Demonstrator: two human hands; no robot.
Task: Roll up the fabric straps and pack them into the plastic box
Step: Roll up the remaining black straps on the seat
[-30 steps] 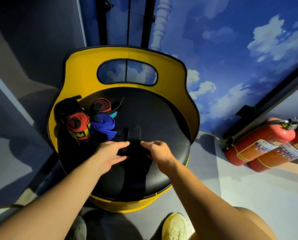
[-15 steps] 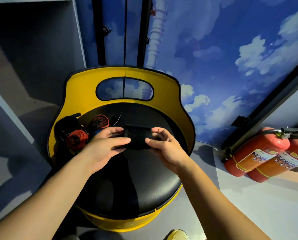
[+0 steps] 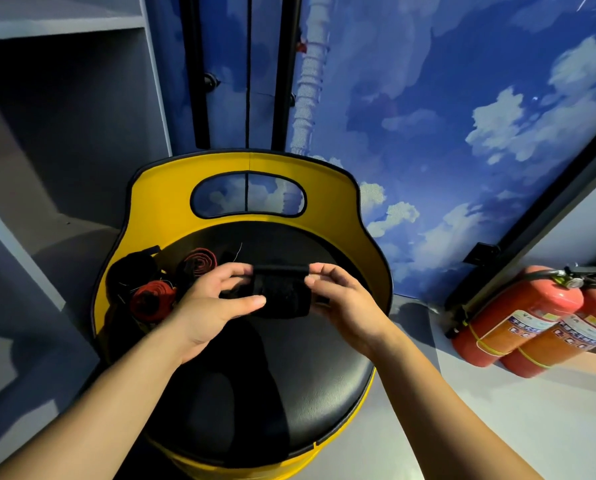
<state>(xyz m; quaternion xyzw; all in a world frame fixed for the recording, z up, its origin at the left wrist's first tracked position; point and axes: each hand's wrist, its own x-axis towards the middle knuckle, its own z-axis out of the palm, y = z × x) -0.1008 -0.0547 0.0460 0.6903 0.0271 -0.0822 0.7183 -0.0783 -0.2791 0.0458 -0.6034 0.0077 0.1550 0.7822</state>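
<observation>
A black strap (image 3: 282, 296) is being rolled above the seat's (image 3: 324, 393) middle, pinched by the left hand (image 3: 213, 306) and right hand (image 3: 345, 306); tighter winding is judged next.

A round black seat (image 3: 289, 393) with a yellow backrest (image 3: 161, 202) serves as the surface. Three rolled straps are laid at its back left: a black roll (image 3: 130, 271), a red roll (image 3: 151, 301) and a red-and-black roll (image 3: 197, 265).
</observation>
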